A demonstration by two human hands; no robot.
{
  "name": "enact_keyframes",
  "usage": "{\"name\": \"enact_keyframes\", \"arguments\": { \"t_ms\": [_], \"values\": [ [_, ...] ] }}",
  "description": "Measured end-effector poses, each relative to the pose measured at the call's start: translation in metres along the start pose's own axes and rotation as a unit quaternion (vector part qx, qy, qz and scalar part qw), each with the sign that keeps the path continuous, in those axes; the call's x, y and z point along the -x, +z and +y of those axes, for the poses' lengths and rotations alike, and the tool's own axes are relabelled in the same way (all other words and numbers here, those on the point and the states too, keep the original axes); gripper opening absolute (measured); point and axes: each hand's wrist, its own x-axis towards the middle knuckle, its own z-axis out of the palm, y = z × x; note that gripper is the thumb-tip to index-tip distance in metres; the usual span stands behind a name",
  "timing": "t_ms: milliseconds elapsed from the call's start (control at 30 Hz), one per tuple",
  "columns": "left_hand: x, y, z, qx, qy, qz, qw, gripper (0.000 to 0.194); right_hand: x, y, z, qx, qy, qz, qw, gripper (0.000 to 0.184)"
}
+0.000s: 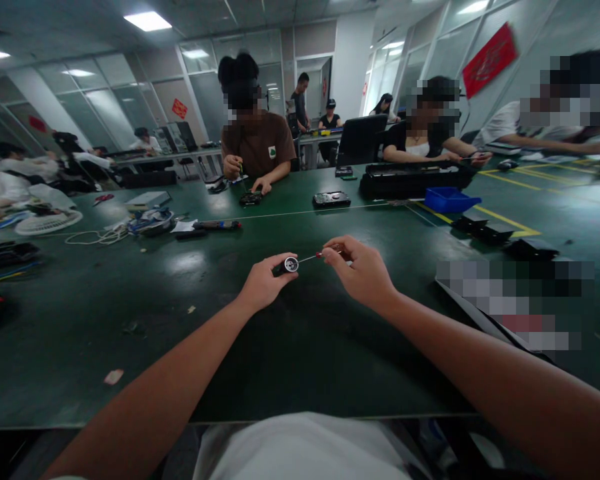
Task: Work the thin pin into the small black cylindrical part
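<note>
Over the middle of the green table (325, 367), my left hand (264, 283) is closed around a small black cylindrical part (291, 265) with a pale ring at its end. That round end faces right, toward my other hand. My right hand (361, 272) grips a screwdriver (310, 258) by its reddish handle, fingers wrapped round it. The thin metal shaft points left, and its tip is at the ringed end of the part. Whether the tip touches anything inside is too small to tell.
Across the table a person in a brown shirt (257, 143) works on a small device. Right of it lie a metal-cased drive (331, 199), a blue bin (450, 199) and several black blocks (495, 232). Cables (150, 222) and a dark pen-like tool (215, 226) lie to the left.
</note>
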Motion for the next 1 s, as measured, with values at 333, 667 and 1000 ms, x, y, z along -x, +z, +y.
{"name": "enact_keyframes", "arguments": {
  "t_ms": [333, 667, 1000],
  "values": [
    [0.0001, -0.0018, -0.0018, -0.042, 0.020, -0.012, 0.999, 0.039, 0.0027, -0.0028, -0.0029, 0.033, -0.050, -0.033, 0.998, 0.021],
    [0.0014, -0.0021, 0.0005, -0.087, 0.037, -0.024, 0.995, 0.038, 0.0015, -0.0035, -0.0069, 0.029, -0.050, -0.088, 0.994, 0.022],
    [0.0010, -0.0030, 0.0002, -0.095, 0.025, -0.015, 0.995, 0.037, 0.0012, 0.0004, -0.0027, 0.058, -0.076, -0.099, 0.990, 0.021]
  ]
}}
